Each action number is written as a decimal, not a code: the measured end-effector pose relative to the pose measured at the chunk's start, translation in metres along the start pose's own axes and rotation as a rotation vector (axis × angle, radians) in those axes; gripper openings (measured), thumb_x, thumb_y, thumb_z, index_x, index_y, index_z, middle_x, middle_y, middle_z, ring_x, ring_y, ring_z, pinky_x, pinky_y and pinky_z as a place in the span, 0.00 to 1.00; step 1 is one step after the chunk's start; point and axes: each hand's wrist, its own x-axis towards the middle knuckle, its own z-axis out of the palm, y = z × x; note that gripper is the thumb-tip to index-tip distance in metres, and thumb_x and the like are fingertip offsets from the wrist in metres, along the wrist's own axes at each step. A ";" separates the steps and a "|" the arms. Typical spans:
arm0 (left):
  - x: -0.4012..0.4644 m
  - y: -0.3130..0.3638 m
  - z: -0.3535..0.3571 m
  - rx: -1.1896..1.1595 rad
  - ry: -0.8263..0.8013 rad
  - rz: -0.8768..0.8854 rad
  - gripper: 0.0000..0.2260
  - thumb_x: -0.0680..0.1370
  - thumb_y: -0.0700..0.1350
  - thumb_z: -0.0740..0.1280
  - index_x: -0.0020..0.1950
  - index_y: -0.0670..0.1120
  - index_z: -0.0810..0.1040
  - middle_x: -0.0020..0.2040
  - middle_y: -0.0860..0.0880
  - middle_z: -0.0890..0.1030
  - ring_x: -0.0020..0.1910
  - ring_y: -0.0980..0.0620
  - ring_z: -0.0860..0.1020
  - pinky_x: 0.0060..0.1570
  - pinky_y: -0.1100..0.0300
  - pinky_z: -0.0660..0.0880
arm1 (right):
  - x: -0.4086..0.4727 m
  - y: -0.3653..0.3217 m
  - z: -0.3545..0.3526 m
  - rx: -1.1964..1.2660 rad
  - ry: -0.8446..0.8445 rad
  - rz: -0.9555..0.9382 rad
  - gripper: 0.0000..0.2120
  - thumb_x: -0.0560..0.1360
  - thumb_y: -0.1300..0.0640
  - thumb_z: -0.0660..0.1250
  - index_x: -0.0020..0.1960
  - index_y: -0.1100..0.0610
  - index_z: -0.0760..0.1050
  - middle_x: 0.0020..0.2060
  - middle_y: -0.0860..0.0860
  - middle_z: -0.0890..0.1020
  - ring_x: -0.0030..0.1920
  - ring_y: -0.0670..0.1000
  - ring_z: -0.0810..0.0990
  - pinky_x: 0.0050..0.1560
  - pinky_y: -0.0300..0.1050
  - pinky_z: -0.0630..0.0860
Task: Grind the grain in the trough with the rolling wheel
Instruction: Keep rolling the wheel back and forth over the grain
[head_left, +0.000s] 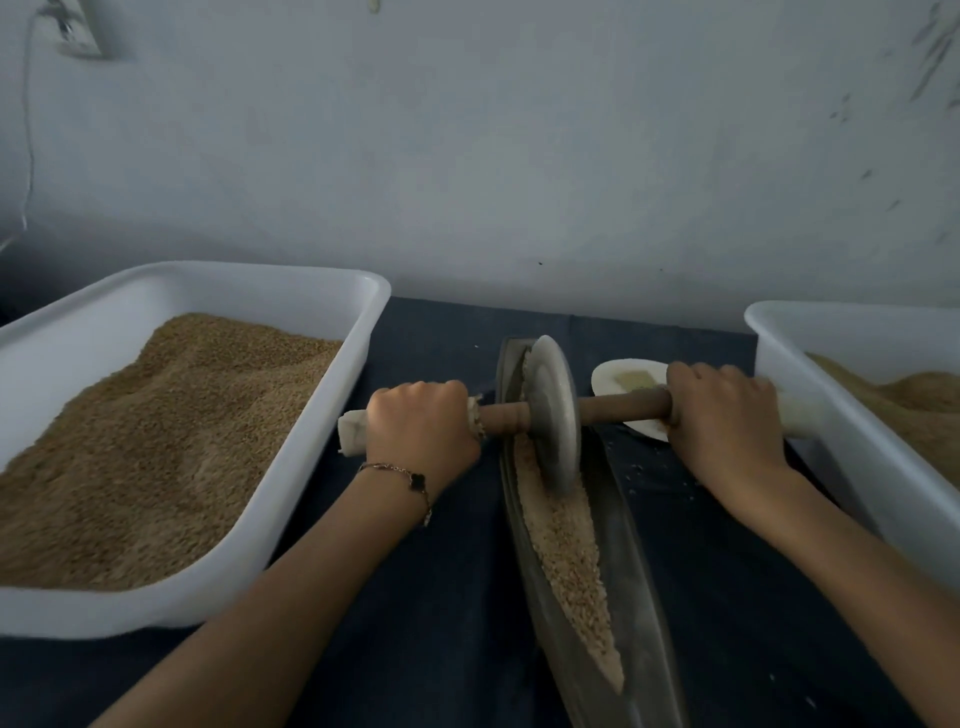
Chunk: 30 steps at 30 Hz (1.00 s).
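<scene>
Coarse grain (566, 551) lies along the near trough (631, 597), looking largely unground, so most work seems left. Further out, the left hand (423, 423) and right hand (724, 415) clamp curled fingers on the axle (623, 408); the wheel (555, 415) stands in the trough's far half. 2 tubs (332, 389) flank it.

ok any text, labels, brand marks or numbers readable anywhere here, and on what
None: no readable text in this view.
The two white tubs, metal trough, rolling wheel and its wooden axle show no markings.
The wall outlet is too blurred to tell.
</scene>
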 end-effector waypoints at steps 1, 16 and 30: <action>-0.007 0.001 -0.004 0.015 0.004 0.006 0.16 0.75 0.53 0.63 0.32 0.52 0.60 0.29 0.55 0.67 0.26 0.56 0.62 0.29 0.61 0.56 | -0.010 0.000 -0.004 0.013 -0.006 0.005 0.08 0.72 0.60 0.68 0.41 0.54 0.68 0.38 0.52 0.78 0.41 0.56 0.74 0.39 0.47 0.59; -0.063 0.002 -0.016 0.013 -0.052 0.018 0.15 0.73 0.51 0.61 0.33 0.53 0.56 0.30 0.56 0.65 0.27 0.58 0.60 0.26 0.61 0.52 | -0.060 0.011 -0.040 0.120 0.033 -0.142 0.18 0.54 0.69 0.77 0.35 0.57 0.71 0.26 0.52 0.73 0.28 0.58 0.73 0.31 0.46 0.60; 0.038 0.004 0.006 -0.035 0.044 -0.006 0.11 0.75 0.53 0.62 0.36 0.50 0.66 0.30 0.54 0.68 0.28 0.55 0.65 0.33 0.59 0.63 | 0.048 -0.011 0.011 0.091 -0.019 -0.117 0.12 0.70 0.58 0.66 0.38 0.50 0.63 0.31 0.45 0.66 0.34 0.50 0.65 0.37 0.45 0.60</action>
